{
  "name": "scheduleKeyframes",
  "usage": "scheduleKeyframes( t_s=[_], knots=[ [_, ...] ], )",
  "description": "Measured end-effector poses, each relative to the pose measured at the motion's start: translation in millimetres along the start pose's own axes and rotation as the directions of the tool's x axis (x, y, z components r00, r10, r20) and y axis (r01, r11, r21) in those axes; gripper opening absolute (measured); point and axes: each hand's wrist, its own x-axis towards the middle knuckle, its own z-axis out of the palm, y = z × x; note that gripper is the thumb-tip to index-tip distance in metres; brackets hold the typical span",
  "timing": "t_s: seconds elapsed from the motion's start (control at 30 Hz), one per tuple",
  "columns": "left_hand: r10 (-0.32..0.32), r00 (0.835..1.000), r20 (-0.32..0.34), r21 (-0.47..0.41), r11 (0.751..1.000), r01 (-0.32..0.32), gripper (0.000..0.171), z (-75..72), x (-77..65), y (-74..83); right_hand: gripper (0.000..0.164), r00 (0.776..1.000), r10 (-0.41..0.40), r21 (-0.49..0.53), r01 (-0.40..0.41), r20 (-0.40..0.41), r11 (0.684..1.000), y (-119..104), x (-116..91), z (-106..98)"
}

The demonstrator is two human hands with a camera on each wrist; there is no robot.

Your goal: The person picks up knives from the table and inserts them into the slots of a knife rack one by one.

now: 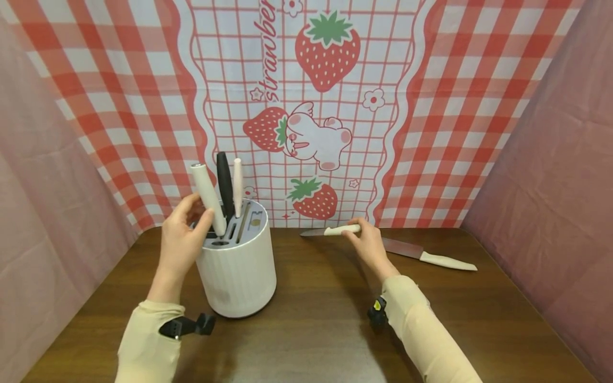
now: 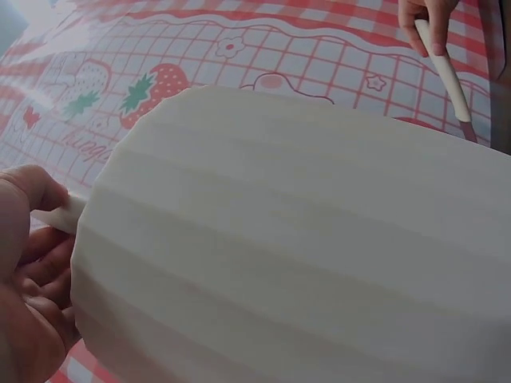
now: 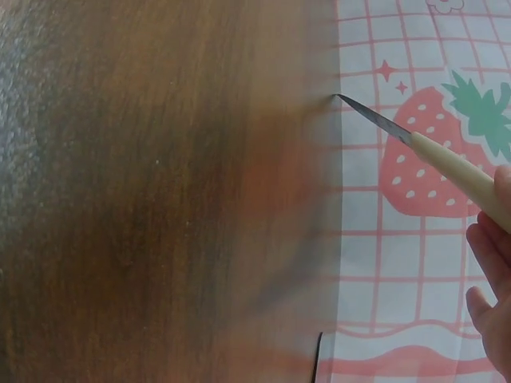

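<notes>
A white ribbed knife block [image 1: 239, 282] stands on the left of the table. My left hand [image 1: 179, 239] pinches a thick white knife handle [image 1: 207, 194] that rises tilted from the block's top, thumb on one side and fingers behind. Its blade is hidden. In the left wrist view the block's wall [image 2: 279, 231] covers most of the picture. Toward the back of the table, my right hand [image 1: 370, 247] grips a small paring knife [image 1: 337, 230] by the end of its cream handle. The right wrist view shows its bare blade [image 3: 375, 117] pointing away from the fingers.
A black handle [image 1: 224, 181] and a slim pale pink handle [image 1: 238, 186] stand in the block beside several slots. A wide-bladed knife with a cream handle [image 1: 447, 261] lies at right, partly behind my right arm. A strawberry-print cloth [image 1: 378, 149] hangs along the table's back edge.
</notes>
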Motion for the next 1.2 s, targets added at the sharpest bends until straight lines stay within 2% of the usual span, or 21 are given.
scheduleKeyframes(
  t_s=[0.3, 0.47, 0.6, 0.9, 1.2],
  knots=[
    [-0.093, 0.995, 0.019, 0.045, 0.995, 0.092, 0.032, 4.0, 4.6, -3.4, 0.032, 0.999, 0.002, 0.023, -0.001, -0.041, 1.0, -5.5, -0.6, -2.5],
    [-0.153, 0.988, 0.011, 0.055, 0.987, 0.153, 0.033, 7.0, 7.7, -4.0, 0.033, 0.997, -0.004, 0.033, 0.006, -0.073, 0.999, -8.4, 0.1, -3.6],
    [-0.178, 0.984, 0.005, 0.055, 0.983, 0.178, 0.034, 9.4, 9.3, -3.5, 0.033, 0.995, -0.012, 0.04, 0.016, -0.096, 0.999, -10.6, 0.7, -4.0],
    [-0.187, 0.982, 0.011, 0.033, 0.982, 0.187, 0.035, 11.3, 8.5, -3.4, 0.035, 0.993, -0.028, 0.079, 0.037, -0.115, 0.996, -14.0, 2.1, -3.5],
    [-0.166, 0.986, 0.014, 0.013, 0.986, 0.166, 0.034, 12.4, 6.5, -4.0, 0.034, 0.99, -0.046, 0.078, 0.057, -0.133, 0.995, -17.4, 2.2, -3.7]
  ],
)
